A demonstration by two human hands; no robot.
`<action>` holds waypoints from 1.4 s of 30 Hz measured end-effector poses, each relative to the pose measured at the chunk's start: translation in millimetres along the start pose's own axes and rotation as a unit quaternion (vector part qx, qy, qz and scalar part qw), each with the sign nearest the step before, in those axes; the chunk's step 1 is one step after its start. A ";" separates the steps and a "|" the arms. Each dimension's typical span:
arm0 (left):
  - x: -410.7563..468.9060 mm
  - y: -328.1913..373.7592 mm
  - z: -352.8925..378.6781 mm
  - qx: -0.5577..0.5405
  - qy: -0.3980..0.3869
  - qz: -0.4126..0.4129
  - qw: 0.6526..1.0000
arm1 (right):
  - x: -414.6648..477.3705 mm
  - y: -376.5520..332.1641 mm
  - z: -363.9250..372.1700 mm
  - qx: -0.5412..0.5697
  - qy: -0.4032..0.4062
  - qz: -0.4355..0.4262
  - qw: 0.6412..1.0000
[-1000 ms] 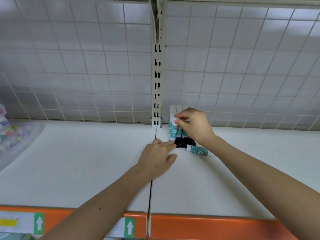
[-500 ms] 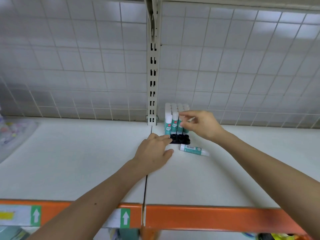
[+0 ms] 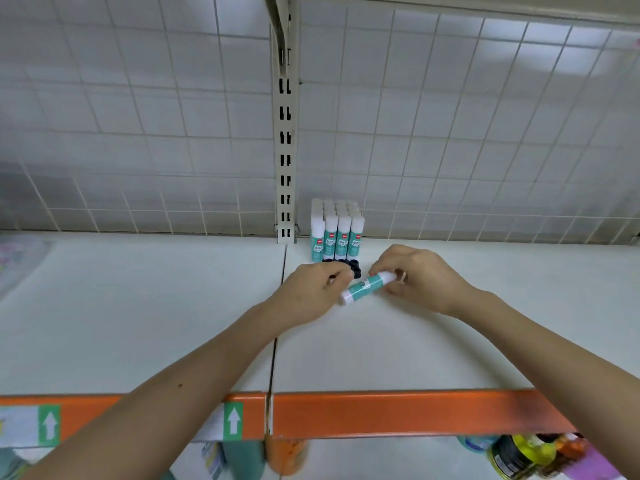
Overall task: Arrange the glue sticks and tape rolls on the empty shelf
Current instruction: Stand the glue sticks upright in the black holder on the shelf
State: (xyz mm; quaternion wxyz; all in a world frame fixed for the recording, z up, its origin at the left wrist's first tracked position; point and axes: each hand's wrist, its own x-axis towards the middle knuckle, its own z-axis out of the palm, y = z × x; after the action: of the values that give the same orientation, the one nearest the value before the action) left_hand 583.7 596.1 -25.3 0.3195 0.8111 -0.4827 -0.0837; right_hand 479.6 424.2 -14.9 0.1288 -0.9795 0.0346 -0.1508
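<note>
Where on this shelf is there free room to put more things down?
Free: the left board from the post to the plastic bag; the right board right of the right hand. Crowded: beside the post, where the standing glue sticks, the left hand and the held glue stick meet.
</note>
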 end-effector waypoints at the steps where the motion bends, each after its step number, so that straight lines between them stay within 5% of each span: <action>1: 0.4 1.0 -0.4 -0.033 -0.011 -0.020 0.999 | 0.8 1.1 -1.1 0.000 0.028 -0.024 0.999; 8: 1.8 8.5 2.0 -0.305 -0.079 -0.110 0.943 | 10.9 -4.5 2.6 -0.038 0.138 -0.111 0.983; 13: 0.1 3.6 3.9 -0.358 -0.021 -0.123 0.925 | 18.4 -15.4 3.4 0.140 0.190 0.045 0.971; 16: 3.0 -1.9 5.7 -0.306 0.044 -0.114 0.944 | 29.5 -25.3 -0.9 0.274 0.216 0.215 0.912; 18: 5.5 -5.5 6.0 -0.273 0.071 -0.097 0.955 | 35.8 -31.1 -3.1 0.261 0.179 0.234 0.919; 27: 10.3 -26.6 3.0 -0.057 0.138 -0.011 0.989 | 65.6 -35.1 0.6 0.273 0.171 0.221 0.920; 32: 6.5 -35.0 7.2 0.114 0.063 0.022 0.991 | 79.1 -41.5 1.2 0.171 0.200 0.159 0.952; 42: 7.6 -33.8 8.4 0.148 0.069 0.008 0.987 | 89.9 -42.4 19.4 0.050 0.153 0.073 0.984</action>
State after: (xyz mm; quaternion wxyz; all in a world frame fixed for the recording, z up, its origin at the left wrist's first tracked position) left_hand 608.6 597.2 -50.8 0.2295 0.8491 -0.4734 0.0471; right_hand 572.3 460.1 4.1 0.1816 -0.9321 0.1177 -0.2904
